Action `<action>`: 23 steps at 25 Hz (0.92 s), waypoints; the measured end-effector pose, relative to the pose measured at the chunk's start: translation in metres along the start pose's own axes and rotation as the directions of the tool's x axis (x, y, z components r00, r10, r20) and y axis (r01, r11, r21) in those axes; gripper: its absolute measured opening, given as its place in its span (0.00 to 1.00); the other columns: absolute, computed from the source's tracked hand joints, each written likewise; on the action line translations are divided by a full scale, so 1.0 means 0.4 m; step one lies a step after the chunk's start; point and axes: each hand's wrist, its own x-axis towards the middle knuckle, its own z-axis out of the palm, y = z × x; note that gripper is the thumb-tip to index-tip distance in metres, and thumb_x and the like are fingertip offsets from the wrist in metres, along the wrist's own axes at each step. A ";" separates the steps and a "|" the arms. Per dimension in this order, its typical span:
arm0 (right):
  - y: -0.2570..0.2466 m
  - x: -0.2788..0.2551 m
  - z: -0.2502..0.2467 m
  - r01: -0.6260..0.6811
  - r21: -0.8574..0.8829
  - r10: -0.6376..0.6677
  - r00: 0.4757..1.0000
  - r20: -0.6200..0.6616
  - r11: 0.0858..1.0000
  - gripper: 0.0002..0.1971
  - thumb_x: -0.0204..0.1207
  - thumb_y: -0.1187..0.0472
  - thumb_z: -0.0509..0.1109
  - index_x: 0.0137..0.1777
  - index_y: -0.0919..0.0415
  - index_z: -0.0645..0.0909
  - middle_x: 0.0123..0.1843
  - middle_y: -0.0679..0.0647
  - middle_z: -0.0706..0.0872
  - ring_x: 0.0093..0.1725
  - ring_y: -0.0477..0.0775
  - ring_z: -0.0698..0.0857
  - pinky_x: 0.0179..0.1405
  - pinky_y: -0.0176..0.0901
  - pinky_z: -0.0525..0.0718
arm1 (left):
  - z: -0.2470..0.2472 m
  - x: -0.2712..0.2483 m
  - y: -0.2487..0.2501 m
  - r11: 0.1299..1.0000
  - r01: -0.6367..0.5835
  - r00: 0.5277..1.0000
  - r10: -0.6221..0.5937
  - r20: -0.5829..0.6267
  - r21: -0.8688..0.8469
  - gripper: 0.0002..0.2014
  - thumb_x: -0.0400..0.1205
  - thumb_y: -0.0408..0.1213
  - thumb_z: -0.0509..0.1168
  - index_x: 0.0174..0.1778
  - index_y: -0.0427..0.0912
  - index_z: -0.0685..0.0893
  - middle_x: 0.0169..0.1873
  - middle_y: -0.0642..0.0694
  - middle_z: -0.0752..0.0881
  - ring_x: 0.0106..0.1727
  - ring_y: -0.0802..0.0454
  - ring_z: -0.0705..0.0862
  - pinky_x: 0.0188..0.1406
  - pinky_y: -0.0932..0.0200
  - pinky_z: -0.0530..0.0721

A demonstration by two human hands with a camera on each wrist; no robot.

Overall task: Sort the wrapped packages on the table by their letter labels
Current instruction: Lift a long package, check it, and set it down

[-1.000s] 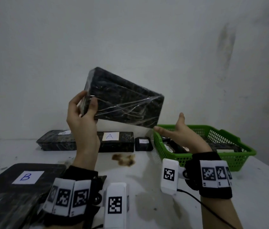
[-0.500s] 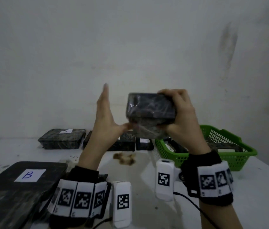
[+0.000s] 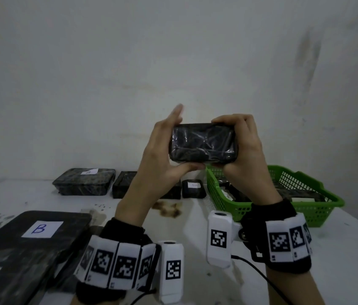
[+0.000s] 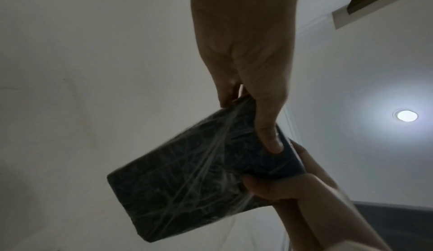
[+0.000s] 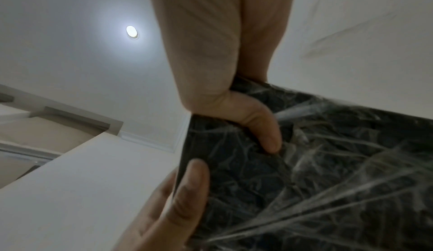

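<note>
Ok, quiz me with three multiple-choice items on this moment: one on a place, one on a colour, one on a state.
1. Where is the package labelled B?
A. in the basket
B. on the table's near left
C. in the hands

2. What colour is the basket?
A. green
B. red
C. blue

3. How is the held package supported?
A. lying on the table
B. gripped by the right hand alone
C. gripped between both hands, in the air

Answers: 1 B, its white B label shows on the table at near left. 2 A, its mesh walls are bright green. 3 C, the left hand and right hand grip its two ends above the table.
</note>
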 end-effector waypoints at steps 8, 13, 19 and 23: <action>-0.021 0.001 -0.007 -0.093 0.042 0.083 0.978 0.191 0.995 0.40 0.62 0.76 0.77 0.66 0.45 0.64 0.60 0.53 0.70 0.53 0.25 0.72 0.51 0.13 0.70 | -0.018 -0.003 -0.007 0.989 0.079 0.996 -0.084 -0.031 -0.124 0.35 0.67 0.29 0.75 0.63 0.53 0.65 0.54 0.58 0.78 0.55 0.63 0.82 0.46 0.69 0.84; -0.013 0.001 0.004 -0.132 -0.003 0.131 0.977 0.168 0.991 0.33 0.65 0.76 0.75 0.63 0.50 0.65 0.60 0.56 0.73 0.53 0.33 0.73 0.48 0.13 0.69 | 0.003 -0.001 -0.020 0.998 0.046 0.999 -0.046 -0.001 -0.041 0.45 0.72 0.23 0.68 0.78 0.59 0.54 0.61 0.48 0.73 0.59 0.62 0.77 0.57 0.70 0.80; -0.007 -0.004 0.024 -0.130 -0.021 0.132 0.982 0.133 0.991 0.33 0.65 0.79 0.73 0.67 0.58 0.68 0.59 0.56 0.71 0.50 0.34 0.74 0.46 0.12 0.69 | 0.014 -0.005 -0.031 0.996 -0.075 0.995 0.078 -0.064 0.038 0.28 0.69 0.21 0.70 0.61 0.51 0.79 0.59 0.42 0.73 0.60 0.73 0.74 0.62 0.74 0.76; -0.011 0.000 0.024 -0.127 0.045 0.122 0.988 0.096 0.991 0.31 0.64 0.76 0.75 0.65 0.56 0.69 0.60 0.59 0.74 0.54 0.36 0.75 0.51 0.18 0.71 | 0.000 0.000 -0.020 0.992 -0.095 0.993 0.100 -0.061 0.088 0.37 0.70 0.29 0.73 0.73 0.57 0.68 0.62 0.45 0.73 0.60 0.70 0.74 0.61 0.71 0.79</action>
